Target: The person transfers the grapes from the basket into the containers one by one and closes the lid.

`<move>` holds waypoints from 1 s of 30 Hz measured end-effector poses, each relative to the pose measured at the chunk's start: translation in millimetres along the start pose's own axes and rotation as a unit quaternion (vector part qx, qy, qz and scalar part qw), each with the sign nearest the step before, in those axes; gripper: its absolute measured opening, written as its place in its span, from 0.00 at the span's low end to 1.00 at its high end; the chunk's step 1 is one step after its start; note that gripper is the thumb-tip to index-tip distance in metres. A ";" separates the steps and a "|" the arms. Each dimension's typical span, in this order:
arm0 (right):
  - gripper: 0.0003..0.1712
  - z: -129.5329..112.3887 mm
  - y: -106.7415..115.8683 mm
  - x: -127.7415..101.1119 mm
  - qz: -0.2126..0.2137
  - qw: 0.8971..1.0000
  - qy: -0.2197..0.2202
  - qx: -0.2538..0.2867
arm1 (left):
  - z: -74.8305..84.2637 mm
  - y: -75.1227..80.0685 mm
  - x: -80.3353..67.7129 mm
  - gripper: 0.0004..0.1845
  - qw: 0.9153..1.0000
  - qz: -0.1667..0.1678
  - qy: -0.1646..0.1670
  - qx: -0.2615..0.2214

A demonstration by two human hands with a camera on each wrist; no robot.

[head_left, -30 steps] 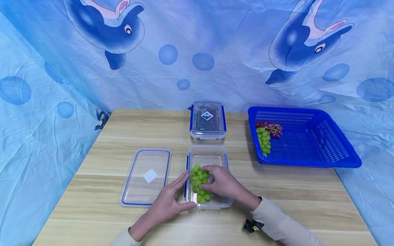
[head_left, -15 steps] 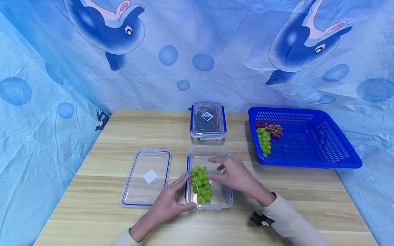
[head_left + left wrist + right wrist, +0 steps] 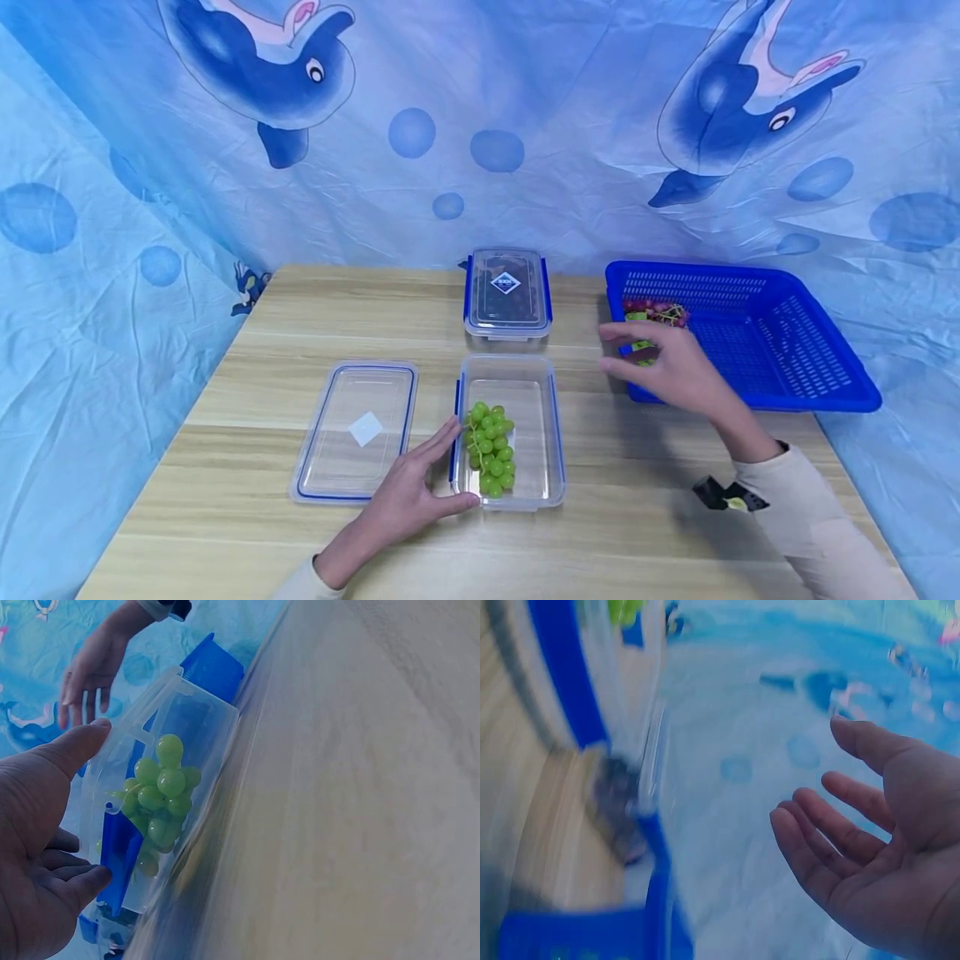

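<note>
A bunch of green grapes lies in the left part of an uncovered clear plastic food container. My left hand rests against that container's near left corner, thumb at the front edge and fingers along the left side by the blue latch. Over the left edge of the blue plastic basket, my right hand hovers with nothing in it, fingers and thumb apart. Behind its fingers, a second green bunch is partly hidden. Red grapes sit beside that bunch in the basket.
Flat on the table, a clear lid with a blue seal lies left of the container. A lidded container with dark contents stands behind it. A blue dolphin-print sheet hangs around the back and sides.
My right hand has let go of the green grapes in the container and moved right, up to the basket. My left hand has stayed in place.
</note>
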State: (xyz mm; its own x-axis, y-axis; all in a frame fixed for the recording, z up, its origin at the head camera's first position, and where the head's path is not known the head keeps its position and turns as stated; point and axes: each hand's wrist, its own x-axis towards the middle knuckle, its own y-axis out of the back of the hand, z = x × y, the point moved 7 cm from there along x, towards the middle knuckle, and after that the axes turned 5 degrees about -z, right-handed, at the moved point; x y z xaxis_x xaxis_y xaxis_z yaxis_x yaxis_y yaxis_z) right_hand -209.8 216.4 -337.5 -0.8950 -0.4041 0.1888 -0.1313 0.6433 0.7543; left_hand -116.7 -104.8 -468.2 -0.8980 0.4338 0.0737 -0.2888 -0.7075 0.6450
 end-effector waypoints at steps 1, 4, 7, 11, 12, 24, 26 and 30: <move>0.23 7.5 5.4 -0.4 0.002 1.000 -0.007 0.001 | 0.0 0.5 0.0 0.56 1.000 0.000 0.000 0.001; 0.21 31.7 17.9 -1.6 0.007 1.000 -0.029 0.010 | -0.2 2.0 -0.1 0.57 1.000 0.000 -0.001 0.003; 0.21 56.1 25.7 -1.7 0.007 0.999 -0.050 0.014 | -0.7 3.1 0.0 0.56 1.000 0.001 -0.002 0.000; 0.24 85.9 31.9 -0.9 0.003 0.997 -0.077 0.008 | -1.6 3.3 0.3 0.56 1.000 0.000 -0.001 -0.008; 0.25 93.1 32.5 -0.5 0.001 0.996 -0.085 0.007 | -1.7 3.0 0.4 0.56 1.000 -0.001 -0.001 -0.009; 0.36 146.3 24.7 6.1 -0.072 0.986 -0.151 -0.029 | -1.9 1.1 0.0 0.57 1.000 -0.003 -0.003 -0.010; 0.35 150.3 21.9 8.5 -0.078 0.984 -0.153 -0.038 | -1.4 0.9 0.2 0.57 1.000 -0.004 -0.005 -0.011; 0.36 155.4 16.3 12.1 -0.093 0.981 -0.160 -0.058 | 0.0 0.2 0.5 0.56 1.000 -0.005 -0.009 -0.011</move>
State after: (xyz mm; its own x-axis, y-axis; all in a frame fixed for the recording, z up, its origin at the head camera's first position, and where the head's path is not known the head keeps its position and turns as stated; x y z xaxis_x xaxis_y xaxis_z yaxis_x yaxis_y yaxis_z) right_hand -289.0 323.1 -420.7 -0.9504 -0.2712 -0.1520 -0.2726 0.4920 0.8268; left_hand -117.3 -104.7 -468.0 -0.8891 0.4508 0.0798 -0.3061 -0.7150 0.6286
